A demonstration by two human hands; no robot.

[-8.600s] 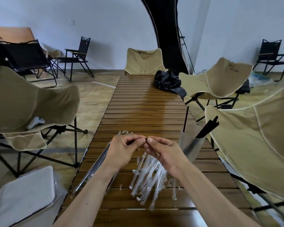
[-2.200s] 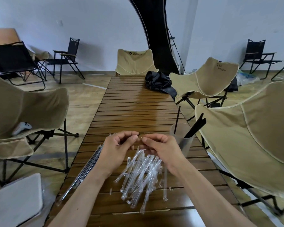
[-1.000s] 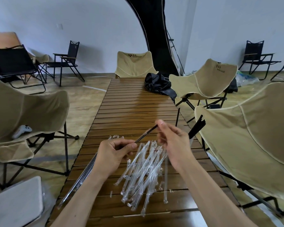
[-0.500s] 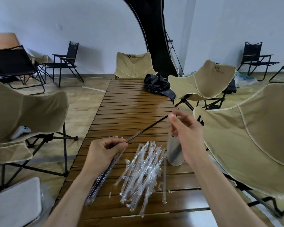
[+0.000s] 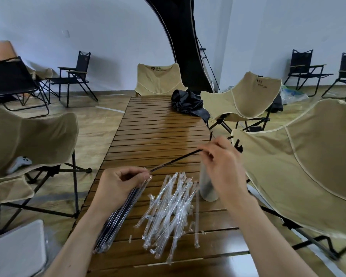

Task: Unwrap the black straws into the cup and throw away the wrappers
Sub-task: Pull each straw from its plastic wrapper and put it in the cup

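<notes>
my right hand pinches the far end of a black straw between thumb and fingertips, above the table's right edge. the straw slants down to the left, and its near end sits at the fingertips of my left hand, which i see curled round a bundle of wrapped straws; that bundle runs back toward the table's near left corner. i cannot tell whether the left fingers also grip the straw's wrapper.

the cup stands by the right edge, partly hidden behind my right hand, and dark straw tips stick out above that hand. a pile of empty clear wrappers lies on the table between my two forearms, touching nothing i hold, with a few small torn bits beside it near the near edge.

the table is long, made of brown wooden slats, and a crumpled black bag lies at its far right corner. tan folding chairs stand on both sides and at the far end; black folding chairs stand by the white walls. a white controller lies on the seat of the left tan chair. the floor is wood-toned.
</notes>
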